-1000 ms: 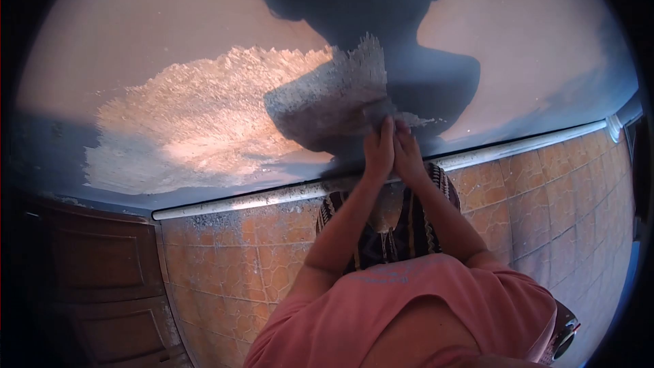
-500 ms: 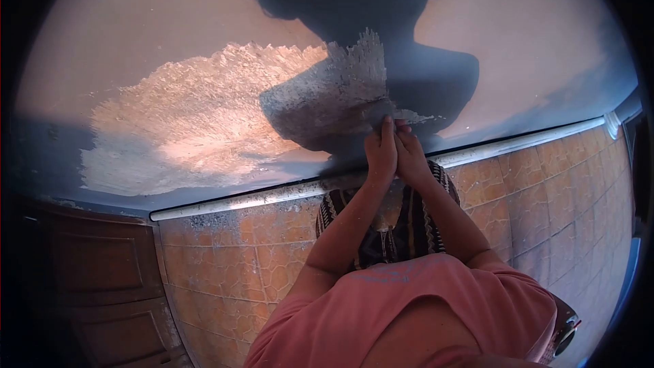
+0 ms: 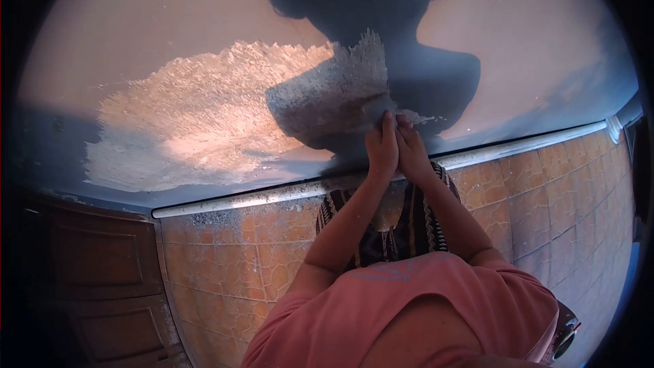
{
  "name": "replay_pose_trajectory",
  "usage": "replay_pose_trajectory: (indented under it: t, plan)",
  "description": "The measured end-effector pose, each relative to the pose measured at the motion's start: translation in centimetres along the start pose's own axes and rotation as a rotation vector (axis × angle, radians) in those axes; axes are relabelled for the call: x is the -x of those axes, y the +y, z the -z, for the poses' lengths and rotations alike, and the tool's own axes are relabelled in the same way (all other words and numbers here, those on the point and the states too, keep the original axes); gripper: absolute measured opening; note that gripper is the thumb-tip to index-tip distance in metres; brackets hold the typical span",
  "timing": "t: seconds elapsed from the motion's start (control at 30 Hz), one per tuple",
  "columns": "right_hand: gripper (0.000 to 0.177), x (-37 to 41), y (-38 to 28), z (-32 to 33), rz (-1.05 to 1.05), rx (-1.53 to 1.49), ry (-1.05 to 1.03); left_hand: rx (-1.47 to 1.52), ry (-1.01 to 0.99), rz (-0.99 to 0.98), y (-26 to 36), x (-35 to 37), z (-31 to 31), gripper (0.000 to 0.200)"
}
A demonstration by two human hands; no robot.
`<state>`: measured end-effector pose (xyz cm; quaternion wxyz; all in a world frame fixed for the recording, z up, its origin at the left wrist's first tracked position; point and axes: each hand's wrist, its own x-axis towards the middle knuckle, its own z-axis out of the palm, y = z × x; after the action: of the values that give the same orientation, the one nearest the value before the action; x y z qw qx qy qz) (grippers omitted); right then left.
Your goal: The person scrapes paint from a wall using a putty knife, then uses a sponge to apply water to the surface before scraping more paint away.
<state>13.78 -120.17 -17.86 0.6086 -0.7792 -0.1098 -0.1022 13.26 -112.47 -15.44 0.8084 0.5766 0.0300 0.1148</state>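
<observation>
Left hand [image 3: 383, 152] and right hand [image 3: 411, 155], pressed together, grasp a flat grey scraper [image 3: 379, 105] near the lower edge of a partly sunlit wall [image 3: 538, 48], toward the right edge of a rough, stripped patch [image 3: 204, 112]. Flakes [image 3: 212, 219] litter the orange tiled floor [image 3: 293, 228]; a brown door [image 3: 102, 259] stands beyond its left edge.

Left forearm [image 3: 349, 223] and right forearm [image 3: 458, 221] reached forward, elbows bent and set wide, converging toward the midline. Wrists looked nearly straight. Left hand [image 3: 382, 151] and right hand [image 3: 413, 155] lay side by side, touching. Fingers [image 3: 388, 127] pointed away from the body, close together; their undersides were hidden, grip unclear.
</observation>
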Motion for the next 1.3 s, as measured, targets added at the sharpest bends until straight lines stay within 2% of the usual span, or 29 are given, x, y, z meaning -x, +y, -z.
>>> replay_pose_trajectory:
  t: [0.07,0.17,0.27,0.37,0.47,0.57,0.67,0.77,0.97,1.07,1.17,1.27,1.3]
  plan:
    - [0.035,-0.2,0.3,0.0,0.009,-0.018,-0.023,-0.004,-0.037,0.011,0.6,-1.1,0.0,0.041]
    - [0.035,-1.5,-3.5,1.5,-0.325,-0.187,-0.218,0.003,-0.064,0.029,2.0,-1.2,-0.5,0.039]
    - [0.036,0.5,-1.4,0.8,-0.094,-0.11,-0.071,-0.03,-0.056,0.022,-0.3,-0.3,0.3,0.039]
    - [0.036,0.2,0.5,0.0,0.03,-0.01,0.025,-0.063,-0.067,0.012,1.0,-0.8,-0.1,0.038]
    - [0.036,-0.6,-2.5,1.4,-0.294,-0.226,-0.181,0.004,-0.082,0.069,1.2,-1.0,-0.4,0.038]
    - [0.035,0.5,-0.3,0.9,-0.149,-0.109,-0.105,0.028,-0.065,0.057,-0.2,-0.2,0.0,0.04]
    - [0.034,0.2,0.5,0.3,-0.067,-0.125,-0.047,-0.024,-0.07,0.014,0.8,-0.6,-0.3,0.041]
    - [0.034,-0.9,-2.2,1.4,-0.239,-0.224,-0.176,0.026,-0.089,0.055,2.4,-0.9,-0.8,0.041]
    - [0.034,0.0,-0.9,0.4,0.045,-0.025,0.024,-0.007,-0.077,0.025,1.4,-1.0,-0.5,0.041]
    - [0.034,-1.5,-4.9,2.0,-0.258,-0.211,-0.19,0.031,-0.095,0.037,3.1,-1.4,-1.2,0.041]
    - [0.034,-0.5,-3.9,1.6,-0.057,-0.061,-0.077,0.025,-0.089,0.049,1.2,-0.5,-0.3,0.041]
    - [0.033,-0.1,-0.5,0.6,-0.133,-0.137,-0.065,-0.019,-0.084,0.012,1.1,-1.0,-0.3,0.042]
    - [0.032,-1.0,-1.6,0.8,-0.073,-0.124,-0.049,-0.037,-0.081,-0.008,1.5,-1.4,-0.5,0.042]
